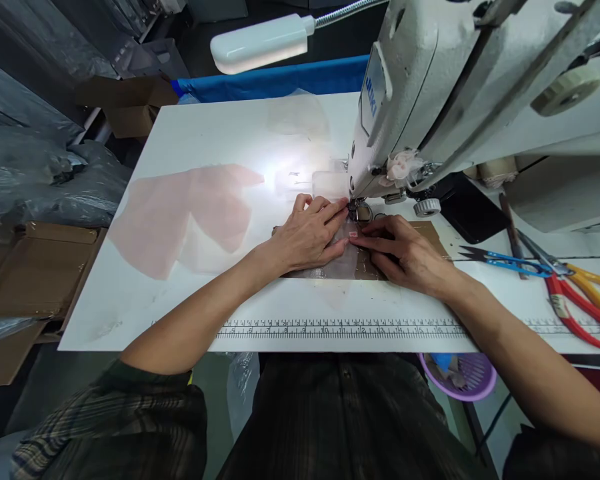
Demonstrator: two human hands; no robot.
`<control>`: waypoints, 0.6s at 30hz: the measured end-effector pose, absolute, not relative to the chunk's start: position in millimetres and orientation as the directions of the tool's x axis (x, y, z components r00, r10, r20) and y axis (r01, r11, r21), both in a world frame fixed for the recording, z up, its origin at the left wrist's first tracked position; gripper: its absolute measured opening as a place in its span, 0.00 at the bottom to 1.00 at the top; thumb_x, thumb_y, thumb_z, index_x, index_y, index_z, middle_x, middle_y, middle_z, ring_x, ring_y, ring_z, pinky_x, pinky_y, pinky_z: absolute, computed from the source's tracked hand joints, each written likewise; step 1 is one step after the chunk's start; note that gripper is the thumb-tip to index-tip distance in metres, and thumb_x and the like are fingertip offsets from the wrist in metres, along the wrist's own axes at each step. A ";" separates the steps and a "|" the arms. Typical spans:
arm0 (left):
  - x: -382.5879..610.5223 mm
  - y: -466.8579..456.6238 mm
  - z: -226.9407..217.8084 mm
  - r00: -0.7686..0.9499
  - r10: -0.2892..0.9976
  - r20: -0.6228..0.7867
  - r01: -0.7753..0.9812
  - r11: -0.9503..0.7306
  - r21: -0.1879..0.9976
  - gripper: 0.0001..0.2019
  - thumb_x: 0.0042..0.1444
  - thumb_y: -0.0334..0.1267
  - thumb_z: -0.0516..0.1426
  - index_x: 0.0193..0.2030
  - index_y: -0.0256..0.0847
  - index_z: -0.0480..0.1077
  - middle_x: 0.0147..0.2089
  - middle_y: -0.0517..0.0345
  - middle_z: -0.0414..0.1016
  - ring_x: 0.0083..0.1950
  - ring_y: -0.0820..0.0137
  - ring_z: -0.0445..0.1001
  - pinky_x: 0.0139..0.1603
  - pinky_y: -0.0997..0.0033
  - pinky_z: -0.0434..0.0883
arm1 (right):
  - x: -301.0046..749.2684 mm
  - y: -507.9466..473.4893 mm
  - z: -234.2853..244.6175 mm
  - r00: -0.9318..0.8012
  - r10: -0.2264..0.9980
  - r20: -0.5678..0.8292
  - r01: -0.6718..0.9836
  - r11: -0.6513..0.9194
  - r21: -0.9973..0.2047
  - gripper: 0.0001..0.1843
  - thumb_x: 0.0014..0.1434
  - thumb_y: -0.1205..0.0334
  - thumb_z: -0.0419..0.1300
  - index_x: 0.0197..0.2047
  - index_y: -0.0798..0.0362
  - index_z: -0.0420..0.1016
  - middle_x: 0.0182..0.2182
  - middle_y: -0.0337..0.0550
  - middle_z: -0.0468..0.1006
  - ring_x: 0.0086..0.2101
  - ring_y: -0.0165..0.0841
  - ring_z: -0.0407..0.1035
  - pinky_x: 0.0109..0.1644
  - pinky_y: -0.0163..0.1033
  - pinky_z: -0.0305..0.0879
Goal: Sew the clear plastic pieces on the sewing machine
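Observation:
My left hand (310, 233) lies flat on a small sheer piece of fabric (336, 267), fingers stretched toward the presser foot (361, 212) of a white sewing machine (430, 100). My right hand (405, 253) rests beside it, fingers extended and pressing the same sheer piece against the brown plate (433, 233) under the needle. The fingertips of both hands nearly meet just in front of the foot. Nothing is gripped in either hand.
Pale pink sheer pieces (180, 213) lie spread at the table's left. Blue snips (510, 261) and red-handled scissors (580, 307) lie at the right. A lamp (260, 43) shines above. A printed ruler (340, 328) runs along the front edge; a purple basket (463, 377) hangs below. Cardboard boxes (35, 267) stand left.

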State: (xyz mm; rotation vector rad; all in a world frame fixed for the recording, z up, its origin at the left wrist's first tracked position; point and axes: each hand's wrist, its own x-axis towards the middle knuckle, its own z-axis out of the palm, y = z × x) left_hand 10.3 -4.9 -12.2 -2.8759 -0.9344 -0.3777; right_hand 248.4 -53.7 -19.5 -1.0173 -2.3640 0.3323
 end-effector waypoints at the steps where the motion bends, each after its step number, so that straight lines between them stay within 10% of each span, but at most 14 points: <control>1: 10.1 -4.2 -12.4 0.781 0.567 0.264 0.590 -0.807 -0.013 0.23 0.70 0.47 0.48 0.63 0.33 0.68 0.68 0.39 0.67 0.56 0.51 0.68 0.56 0.46 0.61 | 248.4 -53.8 -19.4 -0.568 0.731 0.379 0.595 0.682 -0.424 0.20 0.66 0.67 0.54 0.57 0.49 0.80 0.50 0.54 0.74 0.52 0.44 0.70 0.57 0.56 0.73; 18: 4.3 -11.3 -5.8 0.850 0.324 0.416 0.381 -0.923 -0.061 0.13 0.68 0.41 0.54 0.41 0.39 0.79 0.43 0.53 0.81 0.36 0.67 0.73 0.45 0.60 0.67 | 246.9 -55.7 -25.9 -0.517 0.754 0.405 0.649 0.654 -0.389 0.21 0.68 0.65 0.54 0.61 0.49 0.77 0.49 0.55 0.70 0.50 0.43 0.70 0.56 0.54 0.75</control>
